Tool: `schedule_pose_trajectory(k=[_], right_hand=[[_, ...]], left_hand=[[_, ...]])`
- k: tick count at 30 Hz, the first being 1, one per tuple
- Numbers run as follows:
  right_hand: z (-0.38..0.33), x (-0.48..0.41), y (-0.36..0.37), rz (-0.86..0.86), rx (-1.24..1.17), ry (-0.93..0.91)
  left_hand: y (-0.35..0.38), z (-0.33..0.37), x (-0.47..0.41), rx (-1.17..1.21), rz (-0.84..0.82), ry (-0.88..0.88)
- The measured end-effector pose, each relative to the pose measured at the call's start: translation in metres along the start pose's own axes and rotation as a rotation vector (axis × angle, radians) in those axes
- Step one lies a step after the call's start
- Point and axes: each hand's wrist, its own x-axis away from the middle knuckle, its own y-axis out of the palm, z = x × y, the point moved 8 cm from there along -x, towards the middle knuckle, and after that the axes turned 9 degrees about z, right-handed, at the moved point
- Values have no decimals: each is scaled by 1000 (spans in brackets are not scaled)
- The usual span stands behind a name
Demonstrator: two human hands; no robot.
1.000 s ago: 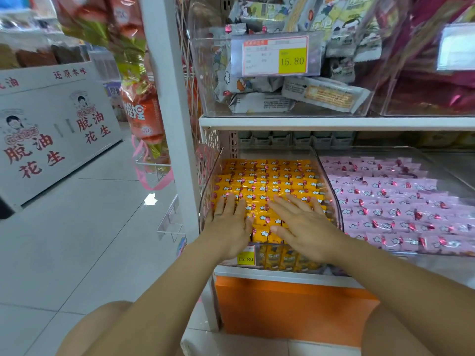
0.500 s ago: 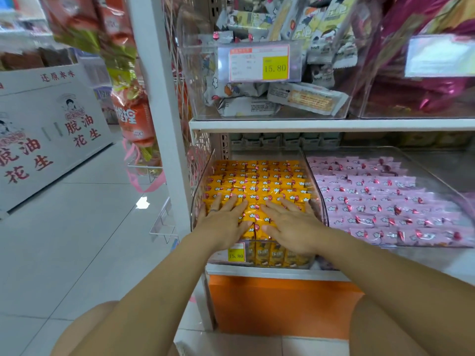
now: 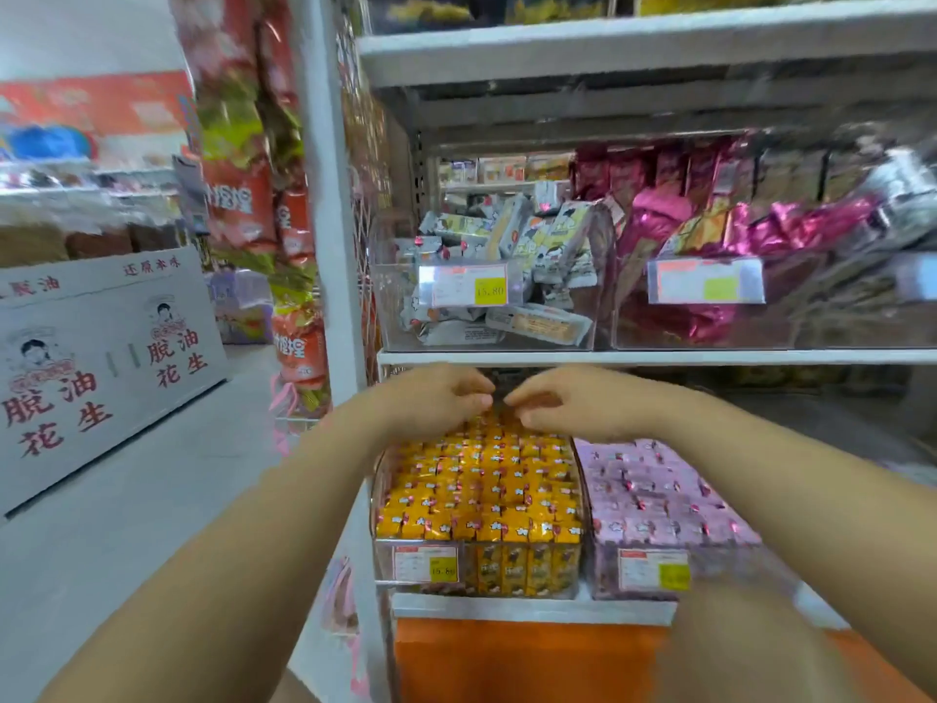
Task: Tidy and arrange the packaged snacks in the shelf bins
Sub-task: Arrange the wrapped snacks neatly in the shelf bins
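Nearest, under the front edge of the lower shelf (image 3: 507, 608): an orange panel (image 3: 507, 657). On that front edge, two clear bins side by side. In the left bin (image 3: 379, 479), yellow packets (image 3: 487, 489) in tight rows, filled up to the rim, with a price tag (image 3: 426, 563) on the front wall. In the right bin (image 3: 730, 570), pink packets (image 3: 659, 494), likewise in rows, behind a second price tag (image 3: 654, 570).

At the far end of the left bin, both hands close together over the back rows of yellow packets: left hand (image 3: 436, 398) toward the bin's left wall, right hand (image 3: 573, 403) toward its right wall. Fingers of each curled down and inward, tips at or on the packets. Too blurred to tell whether either pinches a packet.

Beyond, on the upper shelf (image 3: 659, 356), grey-white packs (image 3: 507, 230) loosely heaped in a clear bin. To their right, magenta foil packs (image 3: 684, 256) in another.
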Motion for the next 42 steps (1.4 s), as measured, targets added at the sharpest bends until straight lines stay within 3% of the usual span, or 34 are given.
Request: schedule_pose_trajectory(k=[6, 12, 15, 20, 29, 34, 42], right_hand=[[-19, 9, -88, 268, -77, -41], [-20, 2, -134, 457, 65, -75], [-16, -2, -153, 540, 185, -102], [2, -10, -167, 612, 471, -121], [46, 1, -164, 669, 417, -152], [69, 17, -163, 749, 458, -70], [90, 52, -162, 915, 423, -229]], left_hand=[[-80, 32, 1, 113, 297, 53], [-127, 35, -15, 145, 551, 79], [-131, 34, -32, 178, 581, 94], [-116, 44, -71, 116, 485, 116], [-90, 70, -115, 33, 380, 81], [-89, 80, -122, 34, 480, -5], [-95, 131, -102, -46, 858, 103]])
